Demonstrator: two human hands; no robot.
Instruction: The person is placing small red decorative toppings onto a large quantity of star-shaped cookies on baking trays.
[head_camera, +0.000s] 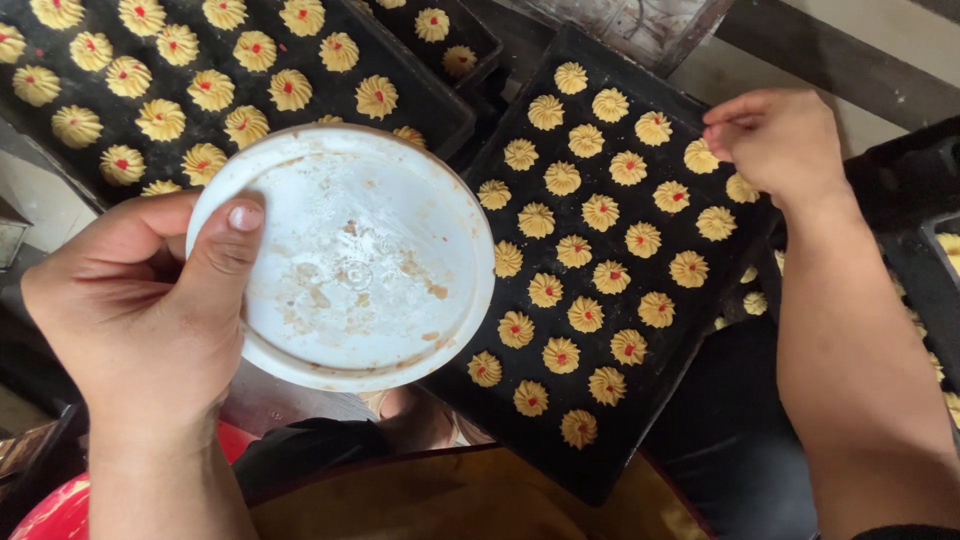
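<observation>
Gripping a round white plastic lid (350, 260), left hand (140, 310); right hand (780, 140) touches ridged cookies (700, 157).

1. We see our left hand (140, 300) low on the left side, with its bare arm coming up from the bottom edge.
2. Our left thumb lies flat on top, nail up, and it presses down. The other fingers curl under, so we cannot see them well. This hand has a firm grip.
3. Our right arm comes up from the bottom right corner. It is bare and almost straight.
4. Our right hand (778, 138) is far up on the right side, well apart from the left hand.
5. Its back faces us and the wrist bends a little.
6. Its fingertips (716, 130) point left and bunch close together in a pinch.
</observation>
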